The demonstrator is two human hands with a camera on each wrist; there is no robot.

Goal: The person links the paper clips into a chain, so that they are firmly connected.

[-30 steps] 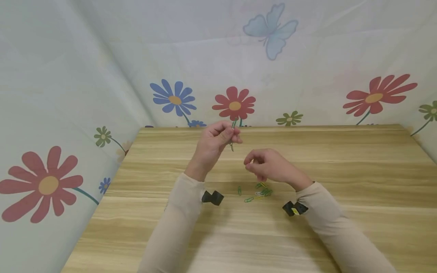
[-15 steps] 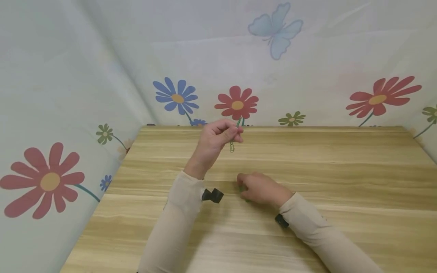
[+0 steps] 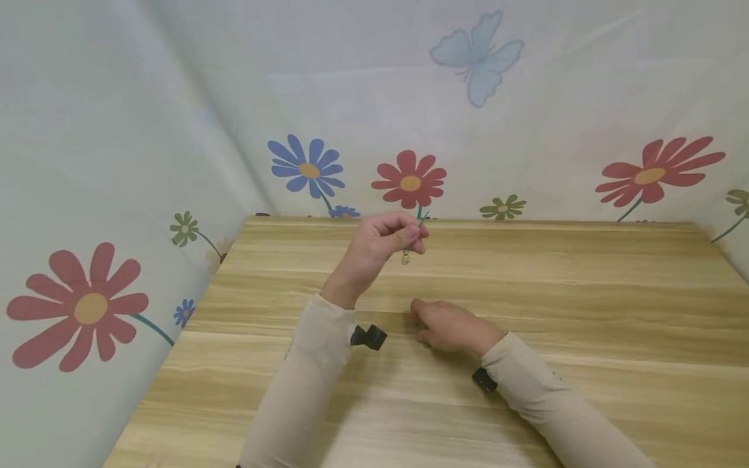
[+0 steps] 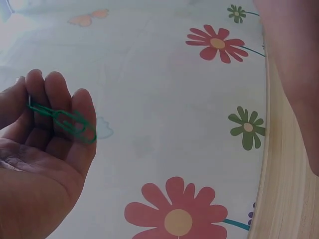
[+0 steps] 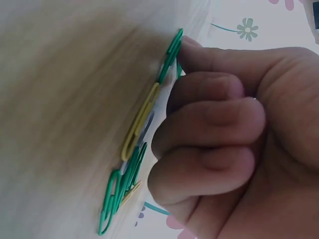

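My left hand (image 3: 383,247) is raised above the table and pinches linked green paper clips (image 4: 75,127) between thumb and fingers. Below its fingers dangles another clip (image 3: 406,258). Down at the tabletop, my right hand (image 3: 453,326) has its last fingers curled in. Its foremost fingertip meets a green paper clip (image 5: 171,56), which it appears to pinch; the head view largely hides that grip. Beside those knuckles, in the right wrist view, lie a yellow paper clip (image 5: 141,121) and several green paper clips (image 5: 112,196) in a loose pile.
The wooden table (image 3: 585,312) reaches back to a white cloth (image 3: 351,78) printed with flowers and a butterfly. A black wrist mount (image 3: 368,337) sits on the left sleeve, another mount (image 3: 484,379) on the right one.
My right hand has come down and toward me onto the paper clips, covering them in the head view. My left hand has shifted slightly right, still holding its linked clips.
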